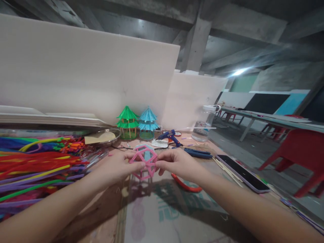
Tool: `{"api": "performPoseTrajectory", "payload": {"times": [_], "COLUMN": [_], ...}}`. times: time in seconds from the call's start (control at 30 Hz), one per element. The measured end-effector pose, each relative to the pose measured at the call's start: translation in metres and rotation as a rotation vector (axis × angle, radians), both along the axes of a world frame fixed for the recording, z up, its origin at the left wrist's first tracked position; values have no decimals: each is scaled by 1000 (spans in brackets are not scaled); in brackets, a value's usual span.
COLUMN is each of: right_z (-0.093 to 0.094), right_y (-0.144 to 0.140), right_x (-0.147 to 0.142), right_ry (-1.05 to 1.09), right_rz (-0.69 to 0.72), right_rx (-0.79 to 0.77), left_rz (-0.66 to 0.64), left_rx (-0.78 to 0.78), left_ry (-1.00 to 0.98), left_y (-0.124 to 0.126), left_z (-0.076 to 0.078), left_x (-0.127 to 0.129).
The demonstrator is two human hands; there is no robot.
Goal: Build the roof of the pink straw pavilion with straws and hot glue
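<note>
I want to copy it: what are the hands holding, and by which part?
A pink openwork frame: the left hand holds its left side, thumb in front, and the right hand pinches its right edge.

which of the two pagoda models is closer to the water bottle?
The blue pagoda model, right-hand one of the pair; the green pagoda model stands left of it, farther from the water bottle.

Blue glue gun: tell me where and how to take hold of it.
Best gripped, I'd judge, by the handle of the blue glue gun, coming from the near right side: the handle slants toward the person and right, while the nozzle points left.
</note>
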State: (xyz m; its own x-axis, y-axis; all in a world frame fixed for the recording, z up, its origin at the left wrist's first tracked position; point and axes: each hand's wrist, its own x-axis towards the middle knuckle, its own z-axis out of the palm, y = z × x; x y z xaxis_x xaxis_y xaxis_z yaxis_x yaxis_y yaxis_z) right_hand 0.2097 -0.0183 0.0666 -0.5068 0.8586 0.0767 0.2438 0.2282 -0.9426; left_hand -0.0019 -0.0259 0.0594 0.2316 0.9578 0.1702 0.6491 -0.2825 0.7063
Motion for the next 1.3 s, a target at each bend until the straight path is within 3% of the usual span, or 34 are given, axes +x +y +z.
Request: {"api": "performPoseTrajectory", "payload": {"times": [0.2, 0.37, 0.67, 0.8, 1.03, 1.3], "right_z": [-5, -13, -8, -5, -8, -10], "right_y": [3, 6, 11, 12, 19, 16], "right_x": [3, 4, 9, 11, 14, 12], "right_ry": [2, 23, 16, 36, 81, 29], "right_rz": [20, 47, 45, 36, 37, 39], "right_rx": [25, 43, 23, 21, 27, 46], "left_rz": [-76, -72, -30, -76, -96, -86], "left_rx": [-94, -82, -5, 45, 128, 13], "left_ry": [-163, -222, -114, -116, -110, 87], "left_y": [-2, 0, 4, 8, 15, 13], "left_z": [2, -4, 7, 14, 13, 15], "left_x": [11, 17, 5, -5, -16, -16]}}
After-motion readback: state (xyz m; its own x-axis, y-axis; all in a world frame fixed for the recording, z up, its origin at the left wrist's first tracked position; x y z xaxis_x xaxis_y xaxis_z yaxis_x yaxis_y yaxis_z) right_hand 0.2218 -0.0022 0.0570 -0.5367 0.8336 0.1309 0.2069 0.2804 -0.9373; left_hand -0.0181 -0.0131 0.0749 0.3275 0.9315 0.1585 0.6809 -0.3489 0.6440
